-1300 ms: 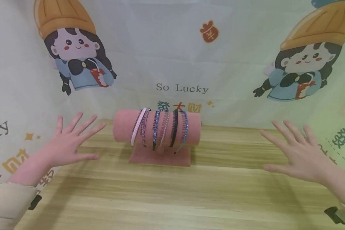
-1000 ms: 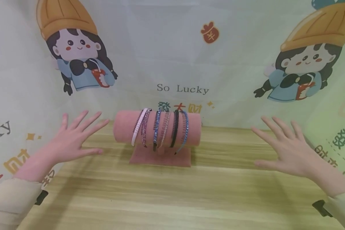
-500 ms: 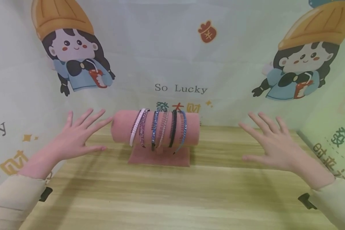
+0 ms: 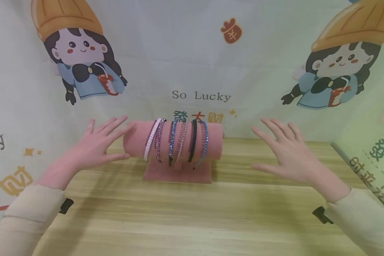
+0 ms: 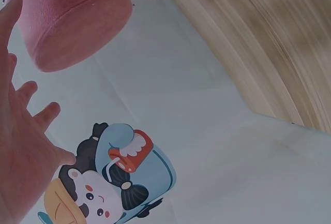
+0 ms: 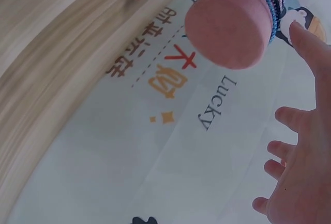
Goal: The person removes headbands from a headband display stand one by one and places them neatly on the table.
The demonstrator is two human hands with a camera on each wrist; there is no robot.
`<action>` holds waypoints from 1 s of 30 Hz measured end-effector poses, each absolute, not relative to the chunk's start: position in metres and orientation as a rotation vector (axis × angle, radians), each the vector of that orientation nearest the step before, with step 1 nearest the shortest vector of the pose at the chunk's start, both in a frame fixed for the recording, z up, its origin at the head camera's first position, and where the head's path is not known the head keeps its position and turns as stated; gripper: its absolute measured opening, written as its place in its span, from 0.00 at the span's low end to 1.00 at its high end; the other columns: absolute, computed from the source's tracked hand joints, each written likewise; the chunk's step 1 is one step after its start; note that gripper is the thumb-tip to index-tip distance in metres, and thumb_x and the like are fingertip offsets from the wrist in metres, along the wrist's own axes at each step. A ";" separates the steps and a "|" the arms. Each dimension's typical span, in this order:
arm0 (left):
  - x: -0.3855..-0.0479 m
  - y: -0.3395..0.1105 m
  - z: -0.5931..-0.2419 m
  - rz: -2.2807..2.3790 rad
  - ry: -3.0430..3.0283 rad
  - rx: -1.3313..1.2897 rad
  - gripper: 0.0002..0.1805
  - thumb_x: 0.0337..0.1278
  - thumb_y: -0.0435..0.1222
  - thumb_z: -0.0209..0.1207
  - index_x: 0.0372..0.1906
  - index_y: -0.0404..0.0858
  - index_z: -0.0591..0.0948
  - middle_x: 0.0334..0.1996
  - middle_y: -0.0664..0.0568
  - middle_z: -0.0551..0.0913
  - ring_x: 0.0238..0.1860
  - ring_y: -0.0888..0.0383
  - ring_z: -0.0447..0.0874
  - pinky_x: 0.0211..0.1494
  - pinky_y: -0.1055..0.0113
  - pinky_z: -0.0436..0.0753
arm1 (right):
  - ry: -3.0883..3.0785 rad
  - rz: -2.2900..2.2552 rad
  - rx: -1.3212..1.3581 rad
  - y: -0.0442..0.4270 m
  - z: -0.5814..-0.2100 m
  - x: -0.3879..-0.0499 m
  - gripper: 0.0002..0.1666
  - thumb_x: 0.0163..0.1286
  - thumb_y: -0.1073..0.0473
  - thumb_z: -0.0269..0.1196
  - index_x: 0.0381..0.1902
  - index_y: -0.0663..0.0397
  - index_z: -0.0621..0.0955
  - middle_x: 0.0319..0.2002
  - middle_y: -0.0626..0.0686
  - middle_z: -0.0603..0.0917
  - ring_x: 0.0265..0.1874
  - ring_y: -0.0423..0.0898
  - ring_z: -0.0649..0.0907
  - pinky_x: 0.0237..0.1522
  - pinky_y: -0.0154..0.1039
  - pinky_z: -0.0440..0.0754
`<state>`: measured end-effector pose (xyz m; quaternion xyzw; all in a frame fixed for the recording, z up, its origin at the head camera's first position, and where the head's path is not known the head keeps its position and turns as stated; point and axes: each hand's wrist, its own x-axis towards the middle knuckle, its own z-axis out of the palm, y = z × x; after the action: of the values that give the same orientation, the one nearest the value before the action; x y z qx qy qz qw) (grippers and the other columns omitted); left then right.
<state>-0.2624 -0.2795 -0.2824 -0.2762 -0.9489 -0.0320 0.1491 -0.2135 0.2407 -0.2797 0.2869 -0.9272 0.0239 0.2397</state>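
A pink padded roll on a stand [image 4: 137, 142] carries several headbands: a white one [image 4: 151, 142] at the left, glittery ones, a black one [image 4: 193, 140] and a blue one [image 4: 206, 140] at the right. My left hand [image 4: 94, 147], fingers spread, is beside the roll's left end; whether it touches cannot be told. To the right of the roll, apart from it, my right hand [image 4: 291, 156] is held with spread fingers and nothing in it. The left wrist view shows one end of the roll [image 5: 77, 22] by my left hand [image 5: 23, 136]; the right wrist view shows the other end [image 6: 227, 25].
The stand's flat pink base [image 4: 177, 174] rests on a wooden table [image 4: 192, 220]. Behind and at both sides hangs a pale cloth [image 4: 192, 53] with printed cartoon figures and lettering. A black piece [image 4: 322, 215] is at the right sleeve, another [image 4: 66, 206] at the left sleeve.
Both hands have moved inward toward the roll, the right hand over a longer distance, with fingers still spread. The headbands and the stand have stayed in place.
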 end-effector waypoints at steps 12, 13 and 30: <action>-0.274 -0.273 -0.280 -0.254 -2.769 -0.791 0.48 0.57 0.57 0.65 0.78 0.61 0.52 0.81 0.55 0.46 0.78 0.41 0.54 0.73 0.26 0.35 | -2.525 0.206 0.791 0.206 -0.275 -0.221 0.56 0.58 0.35 0.69 0.78 0.42 0.57 0.76 0.58 0.57 0.72 0.62 0.59 0.67 0.67 0.54; -0.275 -0.273 -0.280 -0.266 -2.774 -0.786 0.48 0.57 0.57 0.65 0.78 0.61 0.52 0.81 0.56 0.46 0.78 0.41 0.54 0.73 0.27 0.36 | -2.528 0.217 0.788 0.203 -0.275 -0.222 0.56 0.58 0.35 0.69 0.78 0.42 0.57 0.76 0.58 0.57 0.72 0.62 0.59 0.67 0.68 0.54; -0.289 -0.278 -0.288 -0.470 -2.804 -0.763 0.49 0.56 0.55 0.67 0.79 0.55 0.53 0.80 0.47 0.50 0.78 0.39 0.51 0.77 0.34 0.48 | -2.444 0.442 0.757 0.167 -0.278 -0.235 0.52 0.60 0.39 0.69 0.76 0.46 0.60 0.75 0.55 0.62 0.70 0.58 0.62 0.67 0.65 0.57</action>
<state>-0.2894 -0.2778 -0.2883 -0.2581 -0.9479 -0.1588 0.0988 -0.2347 0.1668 -0.2782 0.2806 -0.9066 0.1638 0.2691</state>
